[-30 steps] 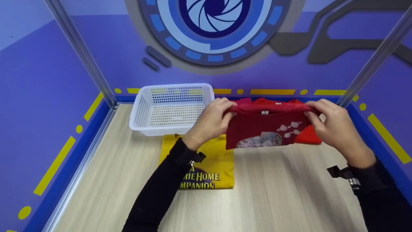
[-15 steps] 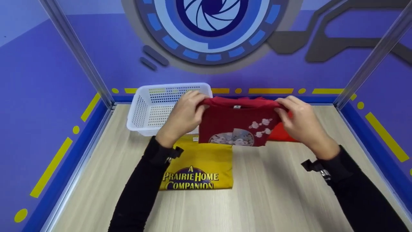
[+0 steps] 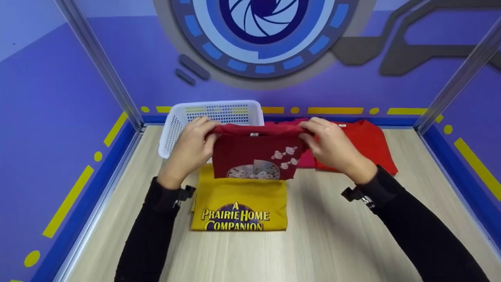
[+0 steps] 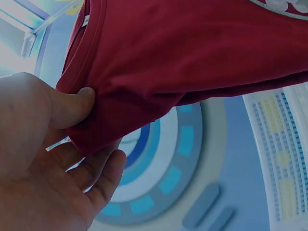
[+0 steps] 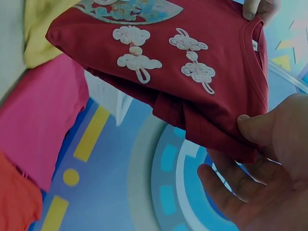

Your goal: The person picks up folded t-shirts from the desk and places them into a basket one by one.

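Observation:
Between both hands hangs a folded dark red T-shirt (image 3: 254, 156), with a round floral patch and white knot-shaped trims on its front. My left hand (image 3: 191, 147) pinches its upper left corner by the collar; the left wrist view shows the thumb on top and the fingers behind. At the upper right corner, my right hand (image 3: 332, 147) pinches the cloth the same way, seen also in the right wrist view. The shirt is held up in front of a white basket (image 3: 166, 137) and over the back part of a folded yellow T-shirt (image 3: 240, 203) lying on the table.
A folded bright red shirt (image 3: 364, 145) lies at the back right, beside a pink garment (image 3: 307, 160) partly hidden by the held shirt and right hand. Purple-blue walls (image 3: 129, 51) with metal corner posts (image 3: 103, 70) enclose the wooden table (image 3: 332, 243).
Both hands have carried the dark red shirt leftward, from in front of the bright red and pink garments to above the yellow shirt and basket front.

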Demonstrator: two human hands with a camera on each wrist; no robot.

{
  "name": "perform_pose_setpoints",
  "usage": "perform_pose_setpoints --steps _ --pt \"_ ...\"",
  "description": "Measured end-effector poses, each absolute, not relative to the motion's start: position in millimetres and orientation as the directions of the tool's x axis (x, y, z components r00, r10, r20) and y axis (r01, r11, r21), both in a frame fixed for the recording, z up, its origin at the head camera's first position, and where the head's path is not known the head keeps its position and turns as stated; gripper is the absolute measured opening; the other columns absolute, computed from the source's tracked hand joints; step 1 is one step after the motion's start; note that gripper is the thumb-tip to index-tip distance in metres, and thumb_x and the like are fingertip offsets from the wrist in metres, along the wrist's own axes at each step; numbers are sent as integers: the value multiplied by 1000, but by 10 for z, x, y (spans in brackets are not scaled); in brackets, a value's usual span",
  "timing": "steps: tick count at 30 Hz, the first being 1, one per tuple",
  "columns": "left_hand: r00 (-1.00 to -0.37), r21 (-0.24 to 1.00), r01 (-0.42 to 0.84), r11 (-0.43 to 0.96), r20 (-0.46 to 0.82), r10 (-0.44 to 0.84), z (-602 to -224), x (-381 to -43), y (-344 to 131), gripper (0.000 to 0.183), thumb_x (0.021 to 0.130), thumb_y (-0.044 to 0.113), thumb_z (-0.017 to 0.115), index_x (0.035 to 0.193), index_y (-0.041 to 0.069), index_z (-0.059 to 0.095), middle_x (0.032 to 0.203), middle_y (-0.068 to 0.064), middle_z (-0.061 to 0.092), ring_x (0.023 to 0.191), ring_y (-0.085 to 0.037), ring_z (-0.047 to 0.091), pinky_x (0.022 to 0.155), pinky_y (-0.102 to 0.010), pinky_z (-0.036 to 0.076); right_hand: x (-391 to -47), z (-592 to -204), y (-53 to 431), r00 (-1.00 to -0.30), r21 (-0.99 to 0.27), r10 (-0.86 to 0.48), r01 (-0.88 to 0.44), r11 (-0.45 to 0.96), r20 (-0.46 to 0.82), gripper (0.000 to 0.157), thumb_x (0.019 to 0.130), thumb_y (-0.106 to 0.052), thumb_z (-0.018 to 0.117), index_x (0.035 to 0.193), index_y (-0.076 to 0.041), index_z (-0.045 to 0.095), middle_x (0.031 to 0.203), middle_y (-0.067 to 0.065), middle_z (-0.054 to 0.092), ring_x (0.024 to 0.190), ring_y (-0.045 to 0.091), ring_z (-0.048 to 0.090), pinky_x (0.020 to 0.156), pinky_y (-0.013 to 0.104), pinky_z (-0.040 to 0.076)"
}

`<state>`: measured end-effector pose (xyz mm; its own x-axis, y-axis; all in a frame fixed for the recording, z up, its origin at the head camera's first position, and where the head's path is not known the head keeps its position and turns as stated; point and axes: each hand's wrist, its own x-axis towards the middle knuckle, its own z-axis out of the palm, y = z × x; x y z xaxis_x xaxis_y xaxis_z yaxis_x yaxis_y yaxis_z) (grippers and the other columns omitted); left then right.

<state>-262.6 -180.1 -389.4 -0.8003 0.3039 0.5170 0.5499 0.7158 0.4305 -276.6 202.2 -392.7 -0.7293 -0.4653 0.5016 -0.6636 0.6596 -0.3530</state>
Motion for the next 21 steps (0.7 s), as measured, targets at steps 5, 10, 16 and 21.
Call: perform_pose_setpoints --steps 5,10,16,21 --pt "-800 413 530 741 532 277 -3885 -2610 -1998 22 109 7 63 124 6 79 109 -12 72 101 -31 63 94 -46 54 -2826 -3938 1808 -720 -395 -459 -680 618 521 25 106 -11 74 129 -2 78 105 12 74 89 23 66 78 38 58" --pt "-800 413 512 753 548 243 -3811 -2591 -2191 22 108 5 62 122 5 79 112 -13 72 101 -31 63 94 -45 54 -2881 -3936 1595 -724 -444 -459 -683 580 515 27 106 -14 74 131 -3 78 107 10 74 93 20 68 81 37 62" --pt "-828 429 478 767 512 229 -3739 -2516 -2435 24 106 1 59 122 4 78 117 -15 74 106 -33 63 93 -49 53 -2892 -3841 1400 -716 -487 -491 -697 526 496 28 107 -15 74 133 -6 78 112 9 77 98 21 71 83 37 64" --pt "-836 435 472 767 495 235 -3568 -2598 -2640 24 104 0 59 119 2 77 114 -17 73 105 -34 63 93 -49 50 -2988 -3704 1235 -711 -471 -529 -703 533 463 31 108 -19 73 136 -8 77 116 9 77 101 21 70 86 36 62"
